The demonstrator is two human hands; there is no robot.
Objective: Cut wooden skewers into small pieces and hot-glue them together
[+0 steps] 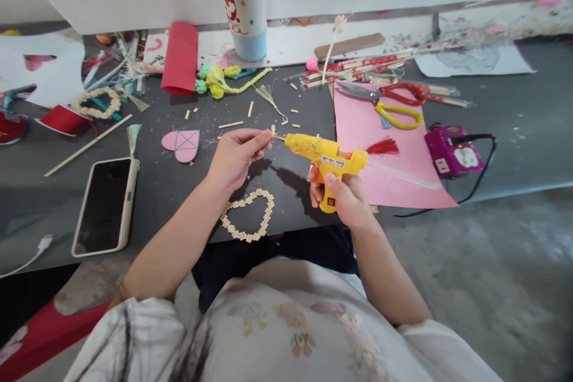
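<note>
My right hand [342,194] is wrapped round the handle of a yellow glue gun [313,148], its nozzle pointing left. A glue stick runs out of its back end. At the nozzle tip, my left hand [239,155] pinches a small pale wooden piece [273,130] between thumb and fingertips. Below the hands, near the table's front edge, lies a heart-shaped frame [270,215] made of small pale wooden pieces. Short cut sticks [250,109] and a pale tassel [271,97] are scattered just beyond my left hand.
A phone [105,206] and a pink paper heart [185,146] lie to the left. Pink paper [394,182] on the right bears scissors [398,101] and a red tassel [385,146]. Beside it sits a purple power box [452,152] with a black cable. A bottle [248,12] stands behind.
</note>
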